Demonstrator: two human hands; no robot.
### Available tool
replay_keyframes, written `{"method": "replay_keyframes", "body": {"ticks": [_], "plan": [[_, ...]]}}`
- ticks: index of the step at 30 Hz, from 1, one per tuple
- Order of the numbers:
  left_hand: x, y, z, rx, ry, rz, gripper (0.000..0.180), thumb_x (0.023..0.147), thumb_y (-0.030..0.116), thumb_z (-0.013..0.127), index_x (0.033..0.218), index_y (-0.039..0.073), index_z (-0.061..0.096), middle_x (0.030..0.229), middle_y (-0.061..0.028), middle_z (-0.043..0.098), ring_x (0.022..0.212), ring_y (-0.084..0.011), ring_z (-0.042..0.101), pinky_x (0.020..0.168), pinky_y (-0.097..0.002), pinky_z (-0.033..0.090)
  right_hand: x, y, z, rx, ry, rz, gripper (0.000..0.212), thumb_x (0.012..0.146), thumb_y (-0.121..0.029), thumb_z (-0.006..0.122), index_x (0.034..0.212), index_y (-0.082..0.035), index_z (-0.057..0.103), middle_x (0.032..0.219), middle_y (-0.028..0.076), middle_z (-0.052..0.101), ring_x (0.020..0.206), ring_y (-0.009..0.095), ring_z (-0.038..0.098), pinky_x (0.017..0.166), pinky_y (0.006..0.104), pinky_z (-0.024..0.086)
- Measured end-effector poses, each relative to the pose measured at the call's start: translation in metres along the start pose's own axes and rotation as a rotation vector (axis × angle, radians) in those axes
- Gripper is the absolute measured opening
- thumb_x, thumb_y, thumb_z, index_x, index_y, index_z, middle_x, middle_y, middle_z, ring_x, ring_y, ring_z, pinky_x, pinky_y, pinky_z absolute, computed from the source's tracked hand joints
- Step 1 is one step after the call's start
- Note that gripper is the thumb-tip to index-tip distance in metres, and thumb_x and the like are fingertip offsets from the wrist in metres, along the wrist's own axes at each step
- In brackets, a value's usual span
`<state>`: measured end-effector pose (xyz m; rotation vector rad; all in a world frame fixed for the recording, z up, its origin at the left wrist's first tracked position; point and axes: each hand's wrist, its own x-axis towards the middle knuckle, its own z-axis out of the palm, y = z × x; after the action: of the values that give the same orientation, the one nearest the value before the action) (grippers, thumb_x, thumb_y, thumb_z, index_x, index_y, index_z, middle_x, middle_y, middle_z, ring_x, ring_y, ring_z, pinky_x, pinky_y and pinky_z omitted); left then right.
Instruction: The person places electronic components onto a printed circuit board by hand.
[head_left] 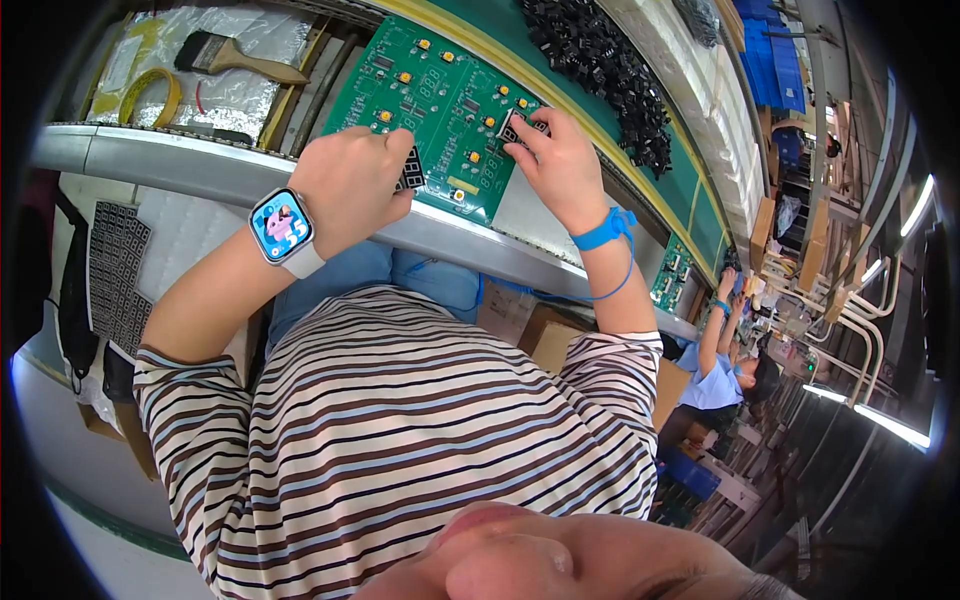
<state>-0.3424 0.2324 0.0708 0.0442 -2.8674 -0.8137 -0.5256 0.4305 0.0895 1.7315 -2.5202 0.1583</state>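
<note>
A green circuit board panel with yellow-topped buttons lies on the work line in front of me. My left hand, with a watch at the wrist, is closed on a black digit display near the board's front left edge. Over the board's right side my right hand, wearing a blue wrist strap with a cord, pinches another digit display. Whether that display's pins sit in the board is hidden.
A brush and a yellow tape roll lie at the far left. Black components are heaped beyond the board. Many digit displays stand at lower left. Another board lies right; a co-worker works farther along.
</note>
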Motion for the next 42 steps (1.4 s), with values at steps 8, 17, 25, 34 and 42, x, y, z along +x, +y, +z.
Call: {"method": "replay_keyframes", "body": {"ticks": [8,17,25,34,42], "plan": [[-0.002,0.001,0.002,-0.005,0.031,0.013,0.036,0.069,0.021,0.072,0.095,0.004,0.053,0.069,-0.0121,0.058,0.07,-0.0294,0.06,0.058,-0.0387,0.049,-0.01,-0.017,-0.008,0.165,0.137,-0.026,0.042,0.071,-0.019,0.075,0.109,-0.007,0.062,0.101,0.01,0.059,0.093,0.029,0.053,0.081,0.0381,0.045],[-0.002,0.003,0.0,0.004,0.015,0.007,0.037,0.07,0.022,0.071,0.096,0.004,0.052,0.069,-0.0123,0.058,0.068,-0.0296,0.06,0.058,-0.0382,0.049,-0.038,-0.036,0.027,0.402,0.189,0.116,0.037,0.073,-0.01,0.076,0.104,-0.004,0.058,0.109,0.013,0.056,0.096,0.03,0.056,0.08,0.0347,0.048],[-0.002,0.002,0.001,-0.017,0.0,-0.007,0.037,0.07,0.022,0.072,0.097,0.004,0.053,0.069,-0.0121,0.058,0.069,-0.0288,0.06,0.058,-0.0378,0.049,-0.039,-0.039,0.031,0.437,0.19,0.192,0.031,0.07,-0.011,0.078,0.091,-0.004,0.057,0.106,0.013,0.055,0.096,0.03,0.056,0.08,0.0363,0.048],[-0.003,0.002,0.003,-0.005,-0.012,-0.013,0.037,0.07,0.022,0.072,0.097,0.004,0.053,0.069,-0.0116,0.057,0.069,-0.0279,0.06,0.058,-0.037,0.049,-0.04,-0.033,0.017,0.439,0.104,0.142,0.024,0.069,-0.007,0.076,0.086,-0.003,0.058,0.106,0.013,0.058,0.096,0.03,0.059,0.08,0.0358,0.05],[-0.003,0.002,0.004,0.003,-0.014,-0.007,0.038,0.07,0.022,0.072,0.098,0.004,0.053,0.069,-0.0116,0.057,0.067,-0.0275,0.06,0.056,-0.0363,0.049,-0.04,-0.034,0.015,0.424,0.106,0.151,0.023,0.069,-0.007,0.076,0.085,-0.003,0.059,0.104,0.012,0.059,0.094,0.029,0.06,0.078,0.0353,0.051]]}}
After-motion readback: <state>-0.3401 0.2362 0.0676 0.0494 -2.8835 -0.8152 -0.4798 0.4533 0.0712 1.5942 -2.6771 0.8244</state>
